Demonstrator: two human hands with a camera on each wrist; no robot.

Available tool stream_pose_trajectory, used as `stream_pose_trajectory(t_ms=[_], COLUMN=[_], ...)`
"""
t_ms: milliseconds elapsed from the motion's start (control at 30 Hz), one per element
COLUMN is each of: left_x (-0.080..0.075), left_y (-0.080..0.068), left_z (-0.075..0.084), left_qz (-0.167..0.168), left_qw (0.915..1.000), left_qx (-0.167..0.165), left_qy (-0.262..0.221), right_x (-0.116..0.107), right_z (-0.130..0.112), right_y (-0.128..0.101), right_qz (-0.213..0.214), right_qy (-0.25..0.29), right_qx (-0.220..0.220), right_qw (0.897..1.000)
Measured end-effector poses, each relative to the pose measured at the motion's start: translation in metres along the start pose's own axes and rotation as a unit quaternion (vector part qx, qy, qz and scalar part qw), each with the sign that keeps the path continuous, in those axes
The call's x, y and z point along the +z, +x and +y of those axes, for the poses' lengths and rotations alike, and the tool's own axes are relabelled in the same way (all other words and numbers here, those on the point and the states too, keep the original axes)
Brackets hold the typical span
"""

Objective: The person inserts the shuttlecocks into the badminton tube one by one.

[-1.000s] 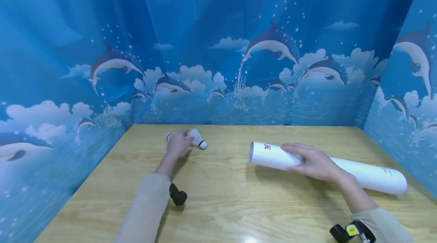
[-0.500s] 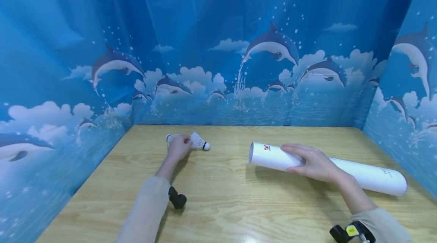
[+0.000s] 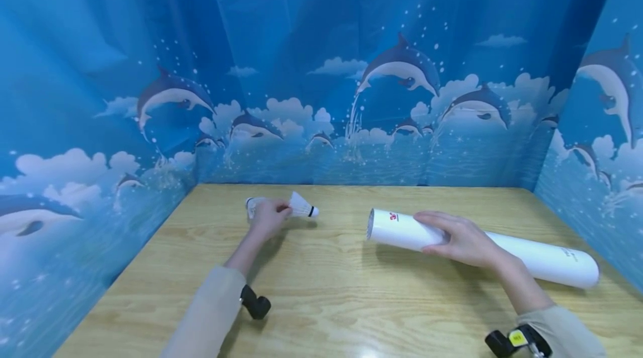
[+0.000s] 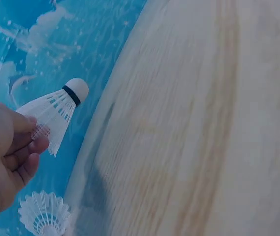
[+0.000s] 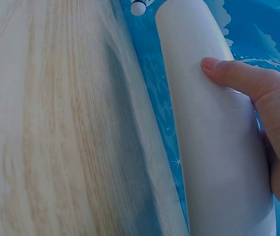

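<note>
At the back left of the table, my left hand (image 3: 268, 216) pinches a white shuttlecock (image 3: 302, 207) by its skirt between thumb and fingers. The shuttlecock's cork, with a black band, points right toward the tube; a small shadow shows beneath it. A second shuttlecock (image 4: 44, 214) lies on the table beside that hand, its skirt facing the left wrist camera; in the head view the hand partly covers it. My right hand (image 3: 463, 239) grips a long white tube (image 3: 540, 257) from above, thumb on the near side. The tube slants, its left end with red lettering raised slightly off the table.
The wooden tabletop (image 3: 321, 291) stretches between and in front of the hands. Blue dolphin-print sheeting (image 3: 311, 84) walls in the back and both sides. Each wrist carries a small black camera (image 3: 256, 303).
My left hand has shifted slightly right, carrying the shuttlecock off the table beside the second one, its cork swinging toward the tube. The right hand and tube have stayed put.
</note>
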State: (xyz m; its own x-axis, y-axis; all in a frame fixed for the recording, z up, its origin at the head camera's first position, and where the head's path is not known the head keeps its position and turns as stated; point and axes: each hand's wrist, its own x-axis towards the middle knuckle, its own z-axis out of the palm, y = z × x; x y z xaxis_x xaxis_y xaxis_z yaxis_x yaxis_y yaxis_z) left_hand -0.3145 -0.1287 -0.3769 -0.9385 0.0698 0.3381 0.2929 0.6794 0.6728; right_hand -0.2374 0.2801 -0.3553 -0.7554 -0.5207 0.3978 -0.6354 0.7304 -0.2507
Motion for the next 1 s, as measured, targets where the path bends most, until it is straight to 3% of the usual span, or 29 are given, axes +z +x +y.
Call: stream_pose_trajectory(t_ms=[500, 1000], left_x=[0.007, 0.024], left_y=[-0.017, -0.036], left_z=[0.033, 0.064], left_qz=[-0.040, -0.070], left_qw=[0.9964, 0.9896], left_qx=[0.047, 0.101], left_qy=[-0.059, -0.075], right_x=[0.001, 0.000], right_z=[-0.001, -0.001], right_y=[0.001, 0.000], right_qz=[0.004, 0.003], right_qy=[-0.007, -0.005], right_qx=[-0.006, -0.006], right_qw=[1.000, 1.000])
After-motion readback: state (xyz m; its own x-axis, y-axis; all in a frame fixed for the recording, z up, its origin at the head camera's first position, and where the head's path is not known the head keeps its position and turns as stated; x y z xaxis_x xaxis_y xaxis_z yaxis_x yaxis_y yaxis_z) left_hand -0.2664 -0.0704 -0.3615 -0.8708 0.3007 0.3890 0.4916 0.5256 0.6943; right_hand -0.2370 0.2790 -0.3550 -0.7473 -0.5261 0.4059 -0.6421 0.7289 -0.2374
